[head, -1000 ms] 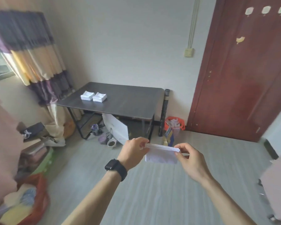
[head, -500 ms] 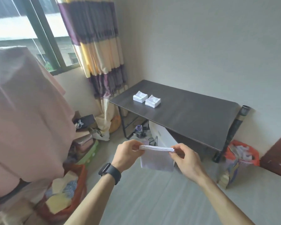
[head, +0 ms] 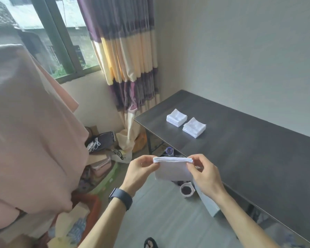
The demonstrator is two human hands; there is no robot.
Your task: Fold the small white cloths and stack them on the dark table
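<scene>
A small white cloth (head: 172,170), folded over, hangs in front of me between both hands. My left hand (head: 140,169) pinches its top left corner and my right hand (head: 203,173) pinches its top right corner. The cloth is in the air just short of the near edge of the dark table (head: 249,145). Two stacks of folded white cloths lie side by side toward the table's left end: the left stack (head: 176,117) and the right stack (head: 194,127). A dark watch sits on my left wrist.
A large pink fabric (head: 29,133) hangs close on the left. A striped curtain (head: 127,51) and a window stand behind the table's left end. Boxes, bags and a basket of clothes (head: 82,221) crowd the floor at left. A cup (head: 186,190) sits on the floor under the table's edge.
The view has swung left and come closer to the table. Both hands keep pinching the folded cloth, which now hangs near the table's front edge.
</scene>
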